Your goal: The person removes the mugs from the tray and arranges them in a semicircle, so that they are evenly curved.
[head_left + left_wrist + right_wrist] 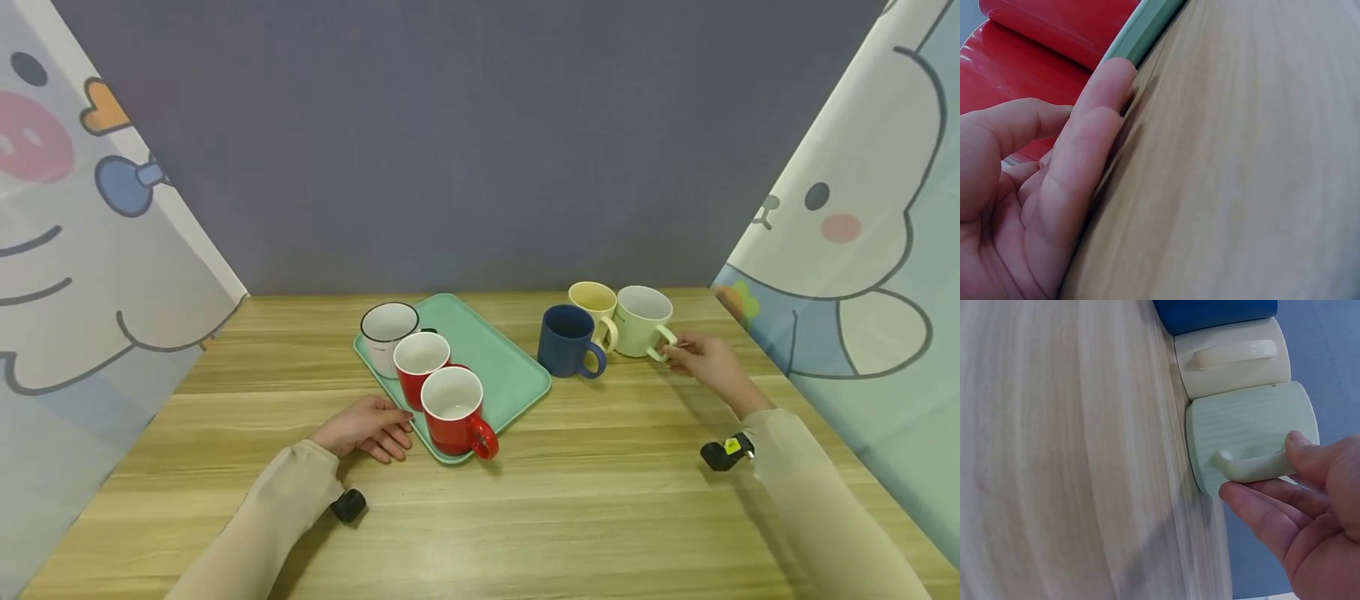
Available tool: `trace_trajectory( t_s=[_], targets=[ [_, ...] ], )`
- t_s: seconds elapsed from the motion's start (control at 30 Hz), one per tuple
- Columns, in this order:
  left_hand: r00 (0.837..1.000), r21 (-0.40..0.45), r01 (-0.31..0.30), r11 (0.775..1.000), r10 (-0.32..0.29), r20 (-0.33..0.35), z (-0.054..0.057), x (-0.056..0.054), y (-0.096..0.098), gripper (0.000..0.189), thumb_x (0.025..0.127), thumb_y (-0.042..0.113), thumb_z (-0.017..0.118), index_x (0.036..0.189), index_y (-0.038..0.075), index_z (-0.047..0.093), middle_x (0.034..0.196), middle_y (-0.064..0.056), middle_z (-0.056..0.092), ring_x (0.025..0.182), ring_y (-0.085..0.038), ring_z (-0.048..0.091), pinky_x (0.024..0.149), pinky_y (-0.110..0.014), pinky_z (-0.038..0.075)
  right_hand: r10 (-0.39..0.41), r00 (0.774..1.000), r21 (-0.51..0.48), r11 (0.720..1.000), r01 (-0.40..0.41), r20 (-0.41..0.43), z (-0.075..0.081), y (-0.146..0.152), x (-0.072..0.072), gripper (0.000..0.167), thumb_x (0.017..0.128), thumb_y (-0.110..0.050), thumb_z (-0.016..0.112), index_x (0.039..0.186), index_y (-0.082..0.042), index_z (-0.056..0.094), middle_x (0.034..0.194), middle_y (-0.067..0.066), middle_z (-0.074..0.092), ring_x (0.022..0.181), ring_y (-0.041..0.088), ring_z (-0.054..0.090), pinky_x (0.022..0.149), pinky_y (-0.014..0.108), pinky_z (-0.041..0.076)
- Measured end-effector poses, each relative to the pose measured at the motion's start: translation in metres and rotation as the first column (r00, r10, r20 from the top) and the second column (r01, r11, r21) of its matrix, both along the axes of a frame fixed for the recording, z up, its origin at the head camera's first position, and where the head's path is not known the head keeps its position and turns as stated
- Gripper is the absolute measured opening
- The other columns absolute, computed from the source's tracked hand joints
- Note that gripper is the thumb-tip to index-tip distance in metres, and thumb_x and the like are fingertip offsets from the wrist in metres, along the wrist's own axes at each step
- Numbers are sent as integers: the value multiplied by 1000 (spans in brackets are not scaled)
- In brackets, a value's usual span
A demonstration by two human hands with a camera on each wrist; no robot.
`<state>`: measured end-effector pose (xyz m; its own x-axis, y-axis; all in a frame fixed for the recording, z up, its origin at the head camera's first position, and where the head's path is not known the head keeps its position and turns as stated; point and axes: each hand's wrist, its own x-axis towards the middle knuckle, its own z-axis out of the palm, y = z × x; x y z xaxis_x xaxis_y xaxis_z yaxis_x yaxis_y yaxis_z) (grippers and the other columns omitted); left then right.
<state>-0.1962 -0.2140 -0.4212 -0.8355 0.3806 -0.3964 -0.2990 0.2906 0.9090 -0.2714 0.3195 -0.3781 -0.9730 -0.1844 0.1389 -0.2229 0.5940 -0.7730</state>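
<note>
My right hand [705,364] pinches the handle of a pale green mug [642,323] between thumb and fingers, as the right wrist view shows up close. That mug stands upright at the back right, beside a yellow mug [592,298] and a dark blue mug [564,340]. At the left edge of a mint green tray [495,350] is my left hand [371,429], its fingers nearly straight and the fingertips right at the rim. Lined up along the tray's left side are a white mug with a black rim [386,342] and two red mugs, one behind [415,385] and one in front [452,425].
Everything stands on a wooden table [570,517]. A grey panel [480,150] rises behind it. Cartoon-printed sheets flank the table on the left [90,250] and the right [870,217].
</note>
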Motion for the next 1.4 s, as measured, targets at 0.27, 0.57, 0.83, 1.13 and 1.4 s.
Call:
trace_trajectory(
  t_s=[0.27, 0.57, 0.83, 1.13, 1.4],
  targets=[
    [1000, -9, 5, 1000, -5, -7, 0, -1, -1, 25, 100, 17, 51, 95, -5, 62, 77, -9, 71, 64, -15, 71, 57, -29, 59, -14, 1000, 81, 997, 14, -3, 9, 0, 1, 33, 100, -11, 59, 111, 20, 55, 97, 34, 68, 73, 16, 70, 65, 28, 60],
    [1000, -14, 0, 1000, 0, 0, -1, -1, -2, 25, 101, 17, 51, 95, -5, 62, 77, -9, 71, 63, -15, 70, 57, -29, 59, -94, 992, 133, 986, 105, -89, 26, 0, 13, 41, 97, -16, 65, 119, 18, 54, 91, 29, 70, 66, 14, 70, 60, 31, 60],
    [1000, -9, 5, 1000, -5, 3, 3, 0, 0, 25, 101, 17, 52, 96, -6, 61, 77, -9, 72, 63, -15, 70, 57, -29, 59, -84, 975, 128, 985, 112, -204, 30, -19, 28, 30, 96, -12, 66, 109, 14, 61, 81, 22, 71, 62, 7, 67, 56, 21, 55],
    [1000, -15, 7, 1000, -7, -2, 5, 0, 1, 26, 101, 18, 52, 97, -6, 61, 78, -9, 72, 63, -14, 70, 57, -29, 59, 53, 961, 180, 984, -4, -270, 26, -56, 46, 21, 90, -8, 73, 104, 6, 66, 75, 6, 71, 61, 8, 65, 52, 23, 50],
    [1000, -17, -10, 1000, 10, 10, 3, 0, -1, 25, 101, 17, 51, 96, -6, 61, 77, -9, 71, 62, -14, 70, 57, -29, 59, 143, 958, 188, 977, -97, -248, 21, -83, 56, 20, 88, -5, 74, 103, 6, 67, 75, 3, 70, 62, 13, 65, 54, 25, 52]
  ],
)
